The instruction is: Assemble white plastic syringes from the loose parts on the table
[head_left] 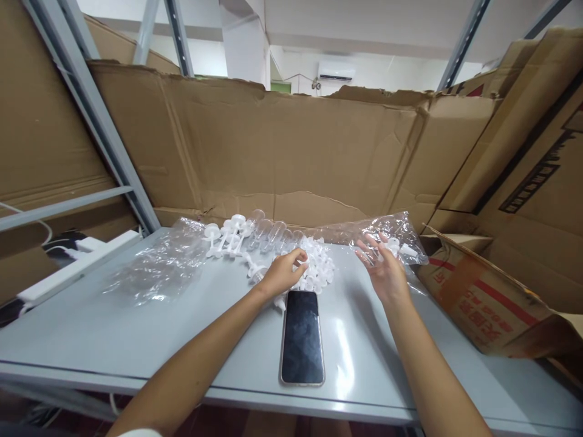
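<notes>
My left hand [286, 271] is at the left side of a heap of small white plastic pieces [319, 262], its fingers curled together. Whatever they may hold is too small or hidden to make out. To the right, my right hand [386, 274] is raised with its fingers spread, in front of a clear plastic bag [405, 224] and some white plastic parts [401, 247]. Behind the left hand lie clear plastic domed pieces [276, 235]. White stemmed pieces with round discs [232, 230] are grouped further left.
A smartphone [301, 340] with a dark screen lies on the grey table [195, 346] between my forearms. A crumpled clear bag [164, 261] and a white power strip [79, 267] are at left. Cardboard [291, 145] walls the back; an open carton [487, 297] stands at right.
</notes>
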`<state>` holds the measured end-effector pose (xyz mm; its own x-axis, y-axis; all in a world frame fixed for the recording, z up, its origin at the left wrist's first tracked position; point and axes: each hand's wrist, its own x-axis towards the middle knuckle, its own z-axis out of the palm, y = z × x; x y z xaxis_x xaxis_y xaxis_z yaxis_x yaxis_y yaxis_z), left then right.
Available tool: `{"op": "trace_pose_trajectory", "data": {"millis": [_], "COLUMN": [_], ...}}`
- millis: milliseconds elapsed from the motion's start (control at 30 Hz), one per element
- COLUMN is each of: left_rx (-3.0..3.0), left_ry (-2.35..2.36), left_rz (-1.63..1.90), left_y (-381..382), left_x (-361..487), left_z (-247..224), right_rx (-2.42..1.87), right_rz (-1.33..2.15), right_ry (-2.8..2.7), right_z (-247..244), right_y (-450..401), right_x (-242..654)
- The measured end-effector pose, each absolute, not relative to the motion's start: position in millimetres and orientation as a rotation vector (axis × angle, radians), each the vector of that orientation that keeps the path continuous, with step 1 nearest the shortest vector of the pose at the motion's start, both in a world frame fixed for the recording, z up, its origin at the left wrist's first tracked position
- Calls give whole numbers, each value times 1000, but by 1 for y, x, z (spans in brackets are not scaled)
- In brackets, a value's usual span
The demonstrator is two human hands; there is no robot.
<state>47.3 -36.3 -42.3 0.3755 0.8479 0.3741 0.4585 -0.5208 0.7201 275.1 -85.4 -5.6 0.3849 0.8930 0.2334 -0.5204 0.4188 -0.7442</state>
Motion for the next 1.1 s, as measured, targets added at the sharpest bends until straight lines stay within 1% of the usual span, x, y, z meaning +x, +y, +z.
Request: {"op": "trace_pose_trajectory", "data": {"millis": [200, 367, 467, 733, 900, 1100], "left_rx": [1708, 1588, 1536, 1347, 1111, 958], "left_ry": [807, 692, 634, 658, 675, 669], "left_rz": [1042, 1003, 1056, 1108, 1033, 942], "left_y": [-44, -46, -44, -45, -46, -49], "left_x": [46, 42, 40, 37, 39, 42], "left_z": [-32, -31, -32, -37, -35, -31], "right_rx": [-625, -639, -607, -567, -607, -644], "right_rz": [1103, 1161, 1183, 1274, 1394, 1356], "right_ry": [-661, -608, -595, -744, -891, -980], "right_z": [-3, -2, -1, 7, 10, 12], "right_y": [-89, -89, -88, -94, -101, -104], "right_x": [273, 277, 280, 278, 270, 264]}}
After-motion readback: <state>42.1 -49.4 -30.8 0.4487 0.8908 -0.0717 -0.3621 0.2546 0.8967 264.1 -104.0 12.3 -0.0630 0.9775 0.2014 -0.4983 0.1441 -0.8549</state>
